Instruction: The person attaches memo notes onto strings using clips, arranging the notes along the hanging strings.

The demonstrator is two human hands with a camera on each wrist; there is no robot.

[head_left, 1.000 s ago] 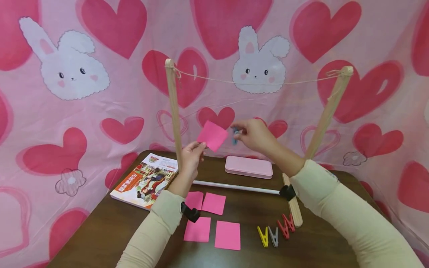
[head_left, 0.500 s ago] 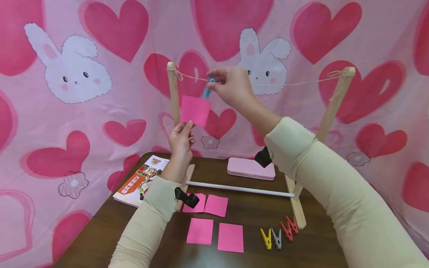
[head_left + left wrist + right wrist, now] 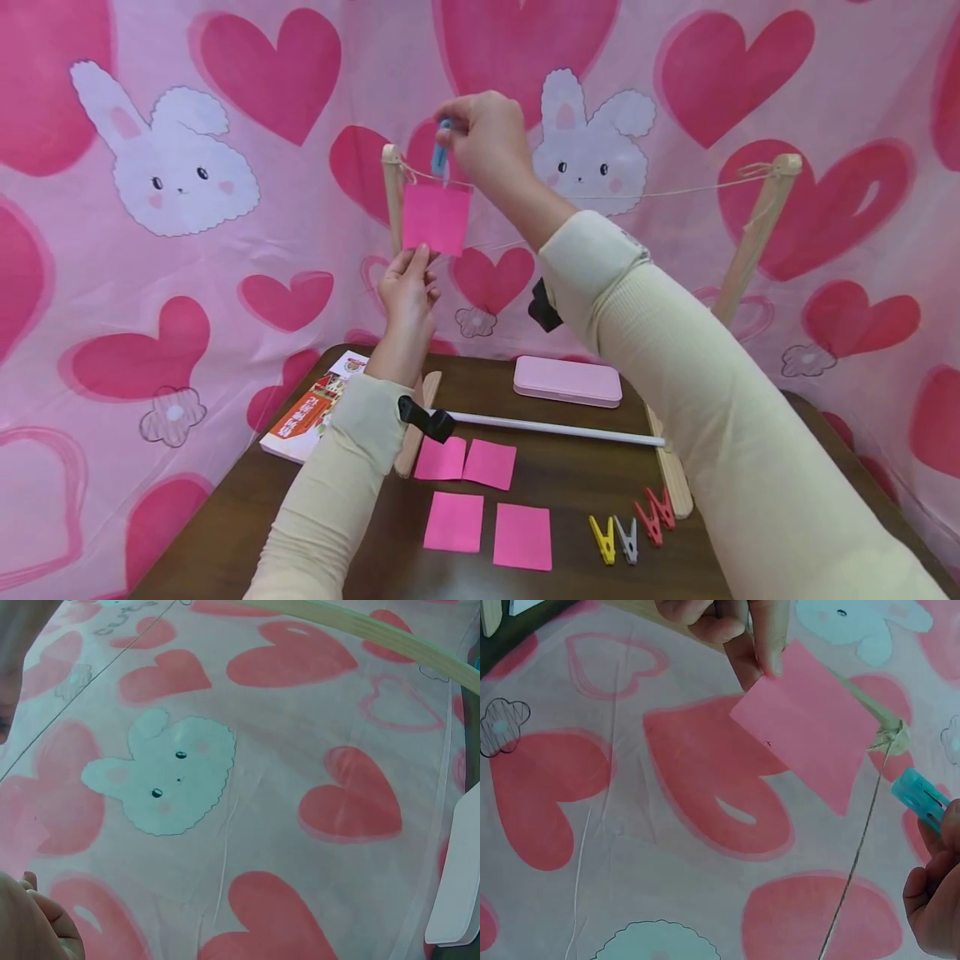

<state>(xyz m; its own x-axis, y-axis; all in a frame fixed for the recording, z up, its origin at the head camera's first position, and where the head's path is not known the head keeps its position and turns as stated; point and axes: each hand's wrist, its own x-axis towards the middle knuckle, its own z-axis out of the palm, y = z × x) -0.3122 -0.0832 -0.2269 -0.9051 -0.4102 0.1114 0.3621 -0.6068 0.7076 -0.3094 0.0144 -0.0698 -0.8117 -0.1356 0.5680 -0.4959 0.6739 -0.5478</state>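
Between thumb and fingers my left hand [image 3: 408, 287] pinches the lower edge of a square pink sticky note [image 3: 437, 218]. The note is raised by the string [image 3: 675, 193], near its left end. Above it, my right hand [image 3: 491, 133] holds a light blue clothespin [image 3: 440, 154] with its tip pointing down at the note's top edge. In the right wrist view, the clothespin [image 3: 921, 796] appears apart from the note [image 3: 810, 727] and close to the string [image 3: 860, 855]. Whether the note touches the string is unclear.
Wooden posts [image 3: 753, 237] carry the string, with a white rod [image 3: 547, 427] low between them. Several pink notes [image 3: 522, 537] lie on the table, beside yellow [image 3: 602, 540], grey [image 3: 627, 540] and red clothespins [image 3: 649, 523]. A pink case [image 3: 567, 382] and a book [image 3: 300, 425] lie farther back.
Both hands have risen and shifted left, bringing the sticky note and blue clothespin from below the string up to its left end. The note has turned from tilted to nearly square-on.
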